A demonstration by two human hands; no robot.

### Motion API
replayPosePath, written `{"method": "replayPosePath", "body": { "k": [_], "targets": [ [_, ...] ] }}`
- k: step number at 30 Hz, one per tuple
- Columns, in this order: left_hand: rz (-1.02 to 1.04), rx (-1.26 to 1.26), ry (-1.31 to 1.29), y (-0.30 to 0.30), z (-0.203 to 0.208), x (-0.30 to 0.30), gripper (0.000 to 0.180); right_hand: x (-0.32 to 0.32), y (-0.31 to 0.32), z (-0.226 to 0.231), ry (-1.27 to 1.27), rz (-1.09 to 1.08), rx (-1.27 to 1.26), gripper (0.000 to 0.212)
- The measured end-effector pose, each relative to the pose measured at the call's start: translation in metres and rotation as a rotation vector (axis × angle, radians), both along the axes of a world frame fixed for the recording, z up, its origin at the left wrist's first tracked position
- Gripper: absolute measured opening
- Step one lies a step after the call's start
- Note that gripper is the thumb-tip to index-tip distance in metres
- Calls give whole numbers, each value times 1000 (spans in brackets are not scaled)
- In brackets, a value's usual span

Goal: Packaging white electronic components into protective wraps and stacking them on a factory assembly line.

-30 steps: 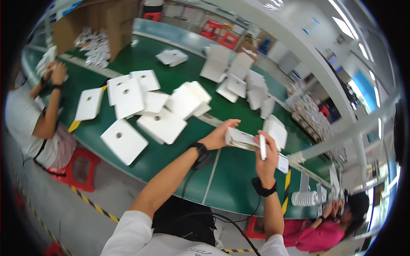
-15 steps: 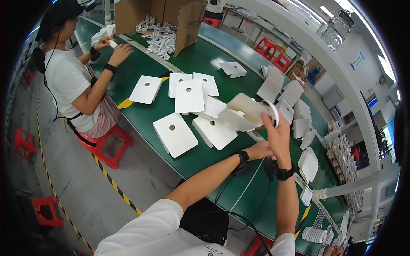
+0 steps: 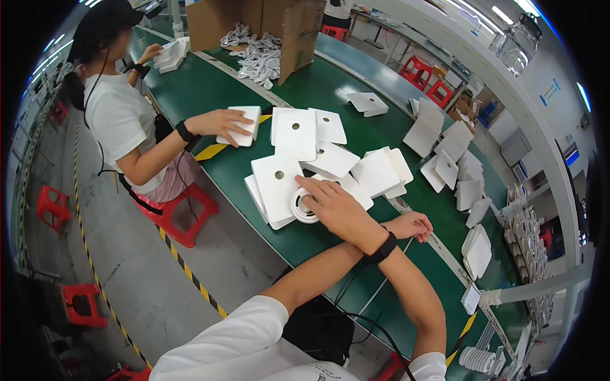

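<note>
My forearms cross, the right over the left. My right hand (image 3: 340, 213) is closed around a white ring-shaped thing (image 3: 305, 206), its fingertips by the lower edge of a white folded card (image 3: 278, 184) with a round hole. That card lies on another at the near left of the pile. To the right, my left hand (image 3: 410, 227) hovers over the green table with fingers curled in; whether they pinch anything small cannot be seen. More white holed cards (image 3: 295, 134) overlap beyond my right hand, and a folded white card (image 3: 378, 173) lies just right of them.
A co-worker's hand (image 3: 225, 126) rests on a white box-like piece (image 3: 249, 136) at left. An open carton (image 3: 298, 41) holds bundled white cables (image 3: 257, 57). White folded pieces (image 3: 424, 130) line the table's far right. A white rail (image 3: 534, 295) crosses at right.
My right hand has swung left with the ring, from above the pile's right side to the near-left card. A folded card now lies where it was. The co-worker's hand has reached the nearby white piece.
</note>
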State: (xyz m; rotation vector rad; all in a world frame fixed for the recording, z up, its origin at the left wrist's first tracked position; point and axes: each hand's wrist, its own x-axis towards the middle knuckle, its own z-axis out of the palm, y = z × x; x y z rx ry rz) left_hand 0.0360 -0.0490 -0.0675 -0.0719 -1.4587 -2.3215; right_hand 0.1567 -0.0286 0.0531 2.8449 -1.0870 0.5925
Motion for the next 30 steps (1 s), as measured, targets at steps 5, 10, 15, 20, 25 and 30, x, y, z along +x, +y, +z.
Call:
{"method": "replayPosePath", "body": {
  "k": [5, 10, 15, 20, 25, 30],
  "targets": [
    [13, 37, 77, -7, -16, -2, 21, -80, 49, 11, -305, -139, 256, 38],
    [295, 92, -28, -7, 13, 7, 49, -224, 107, -17, -877, -1074, 67, 26],
    [278, 0, -95, -8, 16, 21, 39, -314, 94, -45, -773, -1140, 52, 31],
    [171, -113, -165, -9, 21, 17, 29, -427, 73, -56, -591, -1426, -495, 41],
    [124, -79, -94, -11, 18, 13, 23, -482, 35, -44, -522, -1884, -223, 57],
    [114, 15, -84, -17, 12, 27, 22, -437, 12, -37, -316, -2065, -123, 69]
  ]
}}
